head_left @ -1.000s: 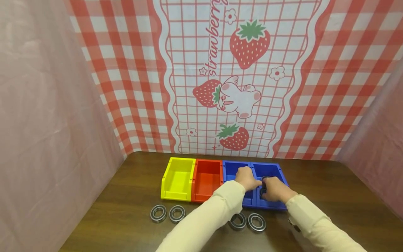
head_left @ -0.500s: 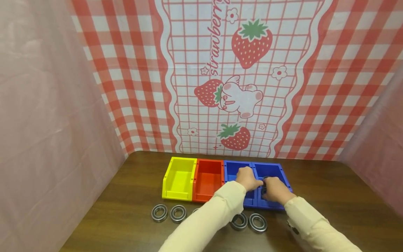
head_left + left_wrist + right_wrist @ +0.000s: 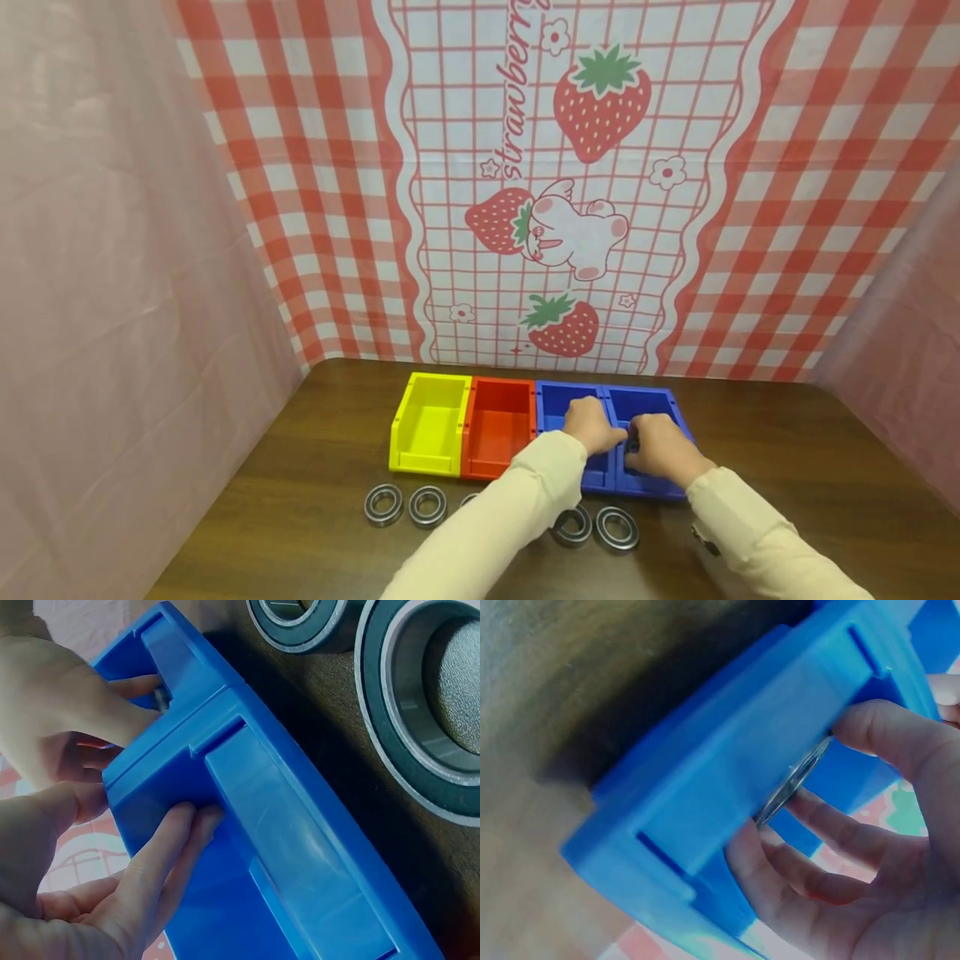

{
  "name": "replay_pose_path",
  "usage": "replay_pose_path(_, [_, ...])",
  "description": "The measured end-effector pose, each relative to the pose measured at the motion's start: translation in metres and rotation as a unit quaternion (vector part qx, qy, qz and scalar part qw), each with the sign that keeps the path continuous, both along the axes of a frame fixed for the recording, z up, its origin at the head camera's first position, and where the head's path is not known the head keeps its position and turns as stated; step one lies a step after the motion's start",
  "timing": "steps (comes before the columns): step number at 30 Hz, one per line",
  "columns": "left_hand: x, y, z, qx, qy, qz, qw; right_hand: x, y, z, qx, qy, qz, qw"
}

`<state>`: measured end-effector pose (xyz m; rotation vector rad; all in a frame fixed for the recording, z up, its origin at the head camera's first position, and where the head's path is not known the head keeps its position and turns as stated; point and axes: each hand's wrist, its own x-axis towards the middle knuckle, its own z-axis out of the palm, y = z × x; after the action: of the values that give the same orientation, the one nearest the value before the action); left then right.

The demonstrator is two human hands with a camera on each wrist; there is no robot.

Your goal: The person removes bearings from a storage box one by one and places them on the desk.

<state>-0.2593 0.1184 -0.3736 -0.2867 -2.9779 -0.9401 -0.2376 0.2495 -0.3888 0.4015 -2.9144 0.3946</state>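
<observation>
My right hand (image 3: 663, 448) is in the right-hand blue bin (image 3: 681, 414). It pinches a metal bearing (image 3: 799, 780) between thumb and fingers, with the ring on edge behind the bin's low front wall; most of the ring is hidden. My left hand (image 3: 592, 427) reaches into the neighbouring blue bin (image 3: 557, 402). In the left wrist view its fingers (image 3: 169, 840) extend inside that bin, and its thumb tip lies at the end of the divider between the two bins. Nothing shows in the left hand's grasp.
A yellow bin (image 3: 431, 417) and a red bin (image 3: 501, 425) adjoin the blue ones on the left. Several bearings lie in a row before the bins, among them a left-end bearing (image 3: 384, 505) and a right-end bearing (image 3: 617, 529). The left sleeve (image 3: 487, 521) covers part of the row.
My right hand has shifted slightly within its bin, and the bearing is now more covered by its fingers. My left hand stays in place. The head view has drifted a little.
</observation>
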Motion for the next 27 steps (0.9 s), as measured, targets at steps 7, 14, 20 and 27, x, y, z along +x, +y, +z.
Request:
replay_pose_path(7, [0.003,0.001,-0.002,-0.002,-0.019,0.003,0.9998,0.011,-0.001,0.008,0.02,0.004,0.021,0.9996])
replay_pose_path(14, [0.004,0.002,-0.005,0.021,-0.03,0.004,0.9993,0.027,0.0,0.012,0.027,0.024,0.049,0.9981])
replay_pose_path(20, [0.002,0.001,-0.005,0.034,-0.023,0.004,0.9992,0.042,0.003,0.015,0.028,0.021,0.066,0.9972])
replay_pose_path(27, [0.002,0.0,-0.001,0.036,-0.021,0.01,0.9991,0.06,0.005,0.014,0.029,0.0,0.061,0.9977])
